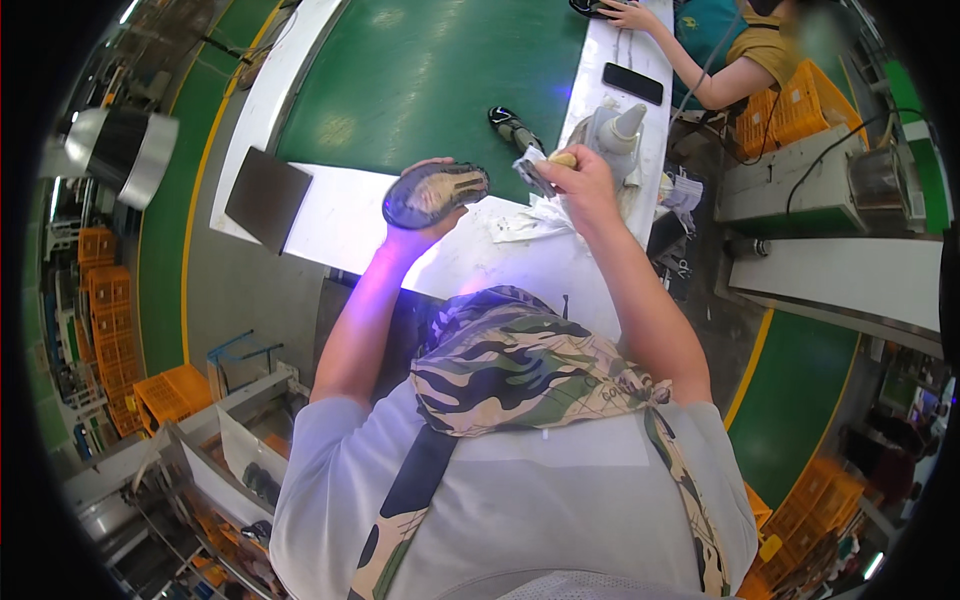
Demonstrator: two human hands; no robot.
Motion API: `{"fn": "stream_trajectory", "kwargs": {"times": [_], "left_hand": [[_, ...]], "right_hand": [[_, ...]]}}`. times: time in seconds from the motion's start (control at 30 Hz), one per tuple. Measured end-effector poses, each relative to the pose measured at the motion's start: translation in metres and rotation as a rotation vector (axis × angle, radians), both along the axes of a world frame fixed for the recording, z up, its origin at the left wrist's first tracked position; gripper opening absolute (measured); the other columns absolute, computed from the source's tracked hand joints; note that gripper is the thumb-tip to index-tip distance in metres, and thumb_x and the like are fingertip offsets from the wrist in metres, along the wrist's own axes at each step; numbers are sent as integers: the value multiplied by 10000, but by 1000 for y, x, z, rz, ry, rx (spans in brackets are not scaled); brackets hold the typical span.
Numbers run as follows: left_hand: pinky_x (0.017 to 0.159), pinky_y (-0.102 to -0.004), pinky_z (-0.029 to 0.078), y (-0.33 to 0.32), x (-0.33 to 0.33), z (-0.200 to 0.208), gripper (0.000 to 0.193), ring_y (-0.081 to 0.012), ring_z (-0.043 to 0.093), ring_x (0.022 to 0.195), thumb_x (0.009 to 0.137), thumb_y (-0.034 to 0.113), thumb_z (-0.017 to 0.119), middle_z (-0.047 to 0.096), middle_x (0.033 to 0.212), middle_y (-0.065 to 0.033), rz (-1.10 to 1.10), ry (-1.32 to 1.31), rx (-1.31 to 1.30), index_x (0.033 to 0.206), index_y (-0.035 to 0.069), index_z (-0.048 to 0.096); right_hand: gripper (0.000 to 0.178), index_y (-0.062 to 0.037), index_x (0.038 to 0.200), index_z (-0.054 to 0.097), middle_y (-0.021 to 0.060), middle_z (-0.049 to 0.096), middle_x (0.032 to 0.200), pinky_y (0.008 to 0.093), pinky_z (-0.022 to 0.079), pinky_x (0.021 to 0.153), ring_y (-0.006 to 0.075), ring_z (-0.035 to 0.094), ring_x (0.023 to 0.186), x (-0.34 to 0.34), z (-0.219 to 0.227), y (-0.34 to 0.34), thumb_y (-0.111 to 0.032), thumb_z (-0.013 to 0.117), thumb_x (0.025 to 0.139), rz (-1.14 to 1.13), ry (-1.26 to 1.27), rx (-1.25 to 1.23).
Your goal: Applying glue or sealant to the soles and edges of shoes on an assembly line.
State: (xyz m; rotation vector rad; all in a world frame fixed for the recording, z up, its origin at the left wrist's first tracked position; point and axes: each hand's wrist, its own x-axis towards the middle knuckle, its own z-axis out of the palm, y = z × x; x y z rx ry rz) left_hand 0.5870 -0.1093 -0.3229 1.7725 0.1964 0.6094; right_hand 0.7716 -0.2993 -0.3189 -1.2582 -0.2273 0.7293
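Note:
My left hand [432, 232] is closed around a shoe [432, 195], which has a black rim and a tan, worn-looking patch facing up. It is held above the white table edge [340, 215]. To its right, my right hand [585, 185] pinches a small tool [535, 172] with a pale yellow end and a whitish, dark-smeared head; its exact kind is unclear. The tool and shoe are apart. Below the tool lies a crumpled white cloth [525, 222]. Another dark shoe [512, 130] rests on the green belt [420, 90], just beyond my right hand.
A white nozzle bottle [620, 130] and a black phone [633, 83] stand and lie along the right ledge. A co-worker's hand [630, 15] touches a dark shoe [588, 8] at far right. A dark square panel [268, 200] sits at left; orange crates [800, 110] stand at right.

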Motion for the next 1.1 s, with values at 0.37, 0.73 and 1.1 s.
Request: {"fn": "stream_trajectory", "kwargs": {"times": [0.37,0.73,1.1], "left_hand": [[842,-360,557,25,-97,36,512,-283,679,974,698,55,833,664,1076,-157,174,-158,555,1146,10,588],[849,-385,529,42,-189,65,536,-334,663,969,662,86,799,650,1084,-164,391,192,621,1149,33,583],[819,-311,507,53,-273,87,507,-198,654,838,555,131,849,691,890,-98,236,582,5,1004,8,649]], "right_hand": [[215,-34,849,597,14,603,767,255,467,596,103,569,659,-83,30,97,-31,789,752,317,9,91],[196,-38,804,571,12,569,713,265,454,552,100,554,625,-165,88,159,13,753,755,679,-67,282],[202,-36,819,562,29,620,833,251,460,660,79,538,731,-223,93,228,4,750,757,858,-417,309]]}}
